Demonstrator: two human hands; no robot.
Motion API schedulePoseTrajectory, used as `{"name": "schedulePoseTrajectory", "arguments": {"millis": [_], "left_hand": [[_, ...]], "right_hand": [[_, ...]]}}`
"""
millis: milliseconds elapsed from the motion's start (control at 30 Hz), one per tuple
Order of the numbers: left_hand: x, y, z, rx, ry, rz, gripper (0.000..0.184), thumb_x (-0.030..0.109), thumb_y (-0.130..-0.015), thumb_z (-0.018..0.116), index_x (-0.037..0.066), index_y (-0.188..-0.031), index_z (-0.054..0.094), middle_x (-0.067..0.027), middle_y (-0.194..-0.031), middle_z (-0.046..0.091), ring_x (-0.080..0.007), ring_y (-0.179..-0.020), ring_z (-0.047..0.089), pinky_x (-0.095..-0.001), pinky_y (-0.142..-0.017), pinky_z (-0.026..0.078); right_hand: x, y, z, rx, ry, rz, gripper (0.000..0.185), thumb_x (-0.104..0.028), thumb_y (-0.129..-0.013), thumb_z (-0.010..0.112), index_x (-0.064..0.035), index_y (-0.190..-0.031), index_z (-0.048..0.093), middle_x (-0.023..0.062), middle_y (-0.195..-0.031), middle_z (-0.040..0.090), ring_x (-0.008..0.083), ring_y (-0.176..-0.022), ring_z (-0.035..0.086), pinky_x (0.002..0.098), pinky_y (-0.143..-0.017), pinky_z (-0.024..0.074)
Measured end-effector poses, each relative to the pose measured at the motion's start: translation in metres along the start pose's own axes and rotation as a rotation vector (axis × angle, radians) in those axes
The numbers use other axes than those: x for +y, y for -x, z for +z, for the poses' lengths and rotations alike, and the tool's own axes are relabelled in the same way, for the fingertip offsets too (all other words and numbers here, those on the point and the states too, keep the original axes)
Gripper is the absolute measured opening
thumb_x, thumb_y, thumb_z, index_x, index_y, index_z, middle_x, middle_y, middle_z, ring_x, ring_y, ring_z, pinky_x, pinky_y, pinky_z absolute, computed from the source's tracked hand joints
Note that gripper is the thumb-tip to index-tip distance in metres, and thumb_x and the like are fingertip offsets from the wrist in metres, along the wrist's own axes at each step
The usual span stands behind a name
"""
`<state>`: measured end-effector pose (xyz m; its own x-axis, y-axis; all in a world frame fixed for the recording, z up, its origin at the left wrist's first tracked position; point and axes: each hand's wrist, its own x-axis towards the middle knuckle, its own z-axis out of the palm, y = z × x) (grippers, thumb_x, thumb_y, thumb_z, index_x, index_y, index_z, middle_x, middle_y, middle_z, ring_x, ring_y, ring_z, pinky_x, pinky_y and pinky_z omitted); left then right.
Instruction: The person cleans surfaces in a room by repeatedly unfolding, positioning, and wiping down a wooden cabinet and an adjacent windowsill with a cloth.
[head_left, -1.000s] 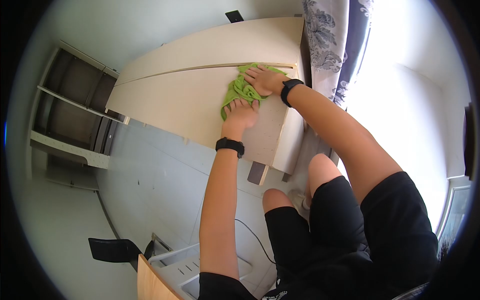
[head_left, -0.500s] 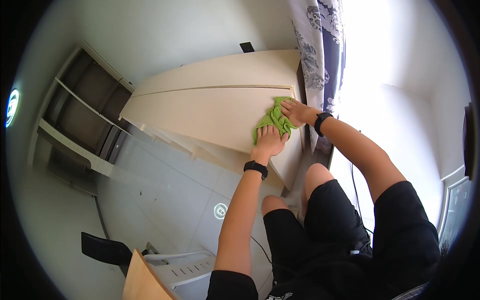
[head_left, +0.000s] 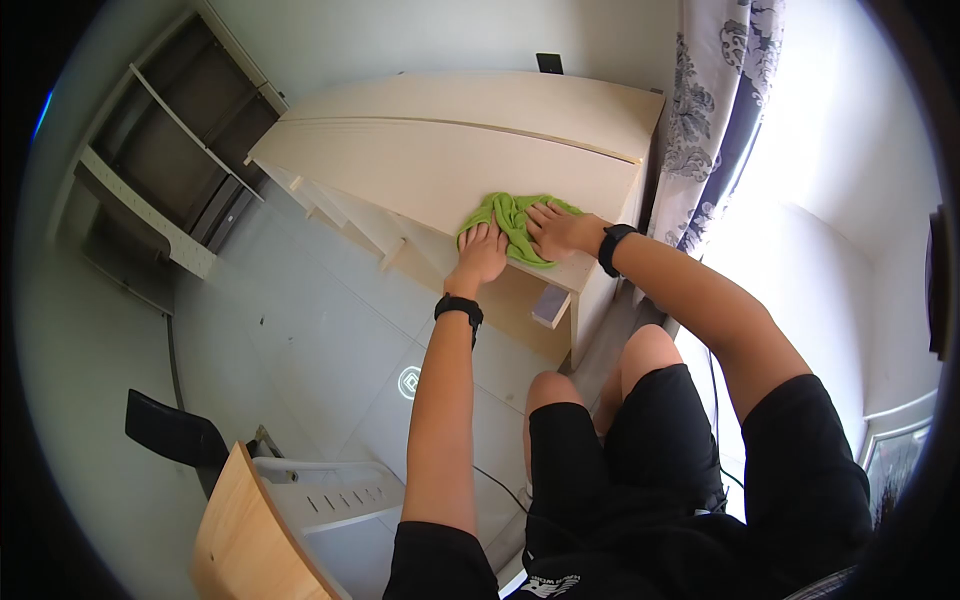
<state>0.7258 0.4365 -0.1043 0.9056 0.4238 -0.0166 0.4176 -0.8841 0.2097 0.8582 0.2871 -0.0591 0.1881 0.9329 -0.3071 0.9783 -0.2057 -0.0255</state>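
Note:
A crumpled green cloth (head_left: 512, 214) lies on the pale wooden desktop (head_left: 390, 165), near its front edge and right end. My left hand (head_left: 482, 254) rests on the cloth's left part, fingers stretched out and slightly spread. Flat on the right part of the cloth lies my right hand (head_left: 560, 234), its fingers apart. Both palms face down, pressing the cloth against the wood. Below the front edge, a small light-coloured block-like piece (head_left: 551, 305) shows inside the open space under the top.
A patterned curtain (head_left: 690, 145) hangs beside the desk's right end. A black wall plate (head_left: 549, 63) sits behind the desk. At lower left stand a wooden-backed chair (head_left: 245, 530) and a black chair back (head_left: 175, 428). Dark shelving (head_left: 185, 100) fills the far left.
Both hands and the cloth have moved toward the desk's front edge, and the cloth is more spread out. The camera view has shifted, and the space under the desktop shows more.

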Motion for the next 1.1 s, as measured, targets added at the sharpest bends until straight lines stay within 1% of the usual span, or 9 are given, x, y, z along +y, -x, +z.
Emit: {"name": "schedulePoseTrajectory", "arguments": {"millis": [133, 233, 367, 467, 567, 667, 767, 1000, 1100], "left_hand": [[-0.042, -0.016, -0.001, 0.035, 0.019, -0.033, 0.061, 0.036, -0.101, 0.032, 0.005, -0.153, 0.023, -0.0149, -0.147, 0.039, -0.029, -0.14, 0.028, -0.0449, -0.116, 0.013], [-0.074, -0.035, 0.002, 0.106, -0.031, -0.045, 0.061, 0.037, -0.101, 0.032, 0.005, -0.152, 0.024, -0.0151, -0.146, 0.041, -0.0295, -0.139, 0.029, -0.0455, -0.115, 0.014], [-0.098, -0.054, -0.008, 0.073, 0.003, -0.118, 0.061, 0.038, -0.102, 0.031, 0.006, -0.153, 0.024, -0.014, -0.149, 0.039, -0.0313, -0.14, 0.028, -0.0448, -0.115, 0.015], [-0.104, -0.065, -0.028, 0.037, -0.006, -0.226, 0.064, 0.041, -0.102, 0.027, 0.007, -0.155, 0.018, -0.0131, -0.156, 0.03, -0.0296, -0.145, 0.021, -0.0445, -0.117, 0.013], [-0.106, -0.087, -0.043, -0.116, -0.025, -0.376, 0.067, 0.044, -0.101, 0.023, 0.008, -0.156, 0.011, -0.0117, -0.161, 0.017, -0.0276, -0.149, 0.012, -0.0444, -0.119, 0.008], [-0.119, -0.103, -0.049, -0.178, 0.064, -0.377, 0.068, 0.045, -0.101, 0.021, 0.008, -0.156, 0.007, -0.0102, -0.163, 0.008, -0.026, -0.15, 0.005, -0.0448, -0.12, 0.004], [-0.117, -0.105, -0.05, -0.126, 0.013, -0.397, 0.067, 0.044, -0.101, 0.02, 0.008, -0.156, 0.007, -0.0106, -0.163, 0.01, -0.0262, -0.15, 0.005, -0.0456, -0.12, 0.003], [-0.112, -0.099, -0.035, 0.024, -0.119, -0.39, 0.066, 0.042, -0.101, 0.024, 0.005, -0.155, 0.016, -0.0114, -0.16, 0.023, -0.0283, -0.147, 0.016, -0.0474, -0.118, 0.008], [-0.103, -0.086, -0.037, -0.019, -0.102, -0.389, 0.066, 0.042, -0.101, 0.025, 0.004, -0.155, 0.016, -0.0127, -0.159, 0.024, -0.0291, -0.147, 0.016, -0.0472, -0.118, 0.008]], "right_hand": [[-0.01, -0.045, -0.022, -0.062, 0.032, 0.004, 0.063, -0.041, -0.101, 0.022, -0.0028, -0.151, 0.023, 0.0148, -0.161, 0.012, 0.0306, -0.15, 0.007, 0.0419, -0.122, 0.0098], [-0.011, -0.08, -0.03, -0.037, 0.051, -0.021, 0.063, -0.041, -0.101, 0.022, -0.0037, -0.152, 0.023, 0.0148, -0.161, 0.012, 0.0305, -0.15, 0.007, 0.0421, -0.122, 0.0101], [-0.007, -0.128, -0.038, -0.042, 0.042, -0.007, 0.062, -0.039, -0.101, 0.022, -0.0055, -0.153, 0.02, 0.012, -0.162, 0.01, 0.0273, -0.15, 0.006, 0.0397, -0.122, 0.01], [-0.007, -0.163, -0.054, -0.025, 0.027, 0.043, 0.06, -0.037, -0.101, 0.02, -0.0099, -0.154, 0.018, 0.0091, -0.163, 0.009, 0.0252, -0.15, 0.006, 0.0385, -0.122, 0.01], [0.006, -0.207, -0.052, 0.031, 0.06, 0.085, 0.061, -0.04, -0.1, 0.021, -0.0129, -0.155, 0.017, 0.0089, -0.163, 0.008, 0.0272, -0.15, 0.008, 0.0382, -0.122, 0.0118], [0.006, -0.223, -0.058, 0.038, 0.041, 0.131, 0.064, -0.044, -0.099, 0.021, -0.0147, -0.156, 0.015, 0.0091, -0.163, 0.008, 0.0273, -0.15, 0.009, 0.0384, -0.122, 0.013], [0.002, -0.217, -0.065, 0.055, -0.019, 0.128, 0.063, -0.041, -0.1, 0.02, -0.0135, -0.156, 0.017, 0.009, -0.163, 0.01, 0.0273, -0.15, 0.01, 0.0385, -0.122, 0.0131], [-0.002, -0.221, -0.043, 0.228, 0.034, 0.082, 0.061, -0.04, -0.1, 0.023, -0.0052, -0.149, 0.031, 0.0159, -0.158, 0.025, 0.0303, -0.147, 0.021, 0.0459, -0.119, 0.0156], [-0.013, -0.187, -0.056, 0.11, 0.067, 0.084, 0.059, -0.035, -0.102, 0.019, -0.0045, -0.153, 0.022, 0.0155, -0.161, 0.016, 0.03, -0.149, 0.013, 0.0409, -0.122, 0.0122]]}}
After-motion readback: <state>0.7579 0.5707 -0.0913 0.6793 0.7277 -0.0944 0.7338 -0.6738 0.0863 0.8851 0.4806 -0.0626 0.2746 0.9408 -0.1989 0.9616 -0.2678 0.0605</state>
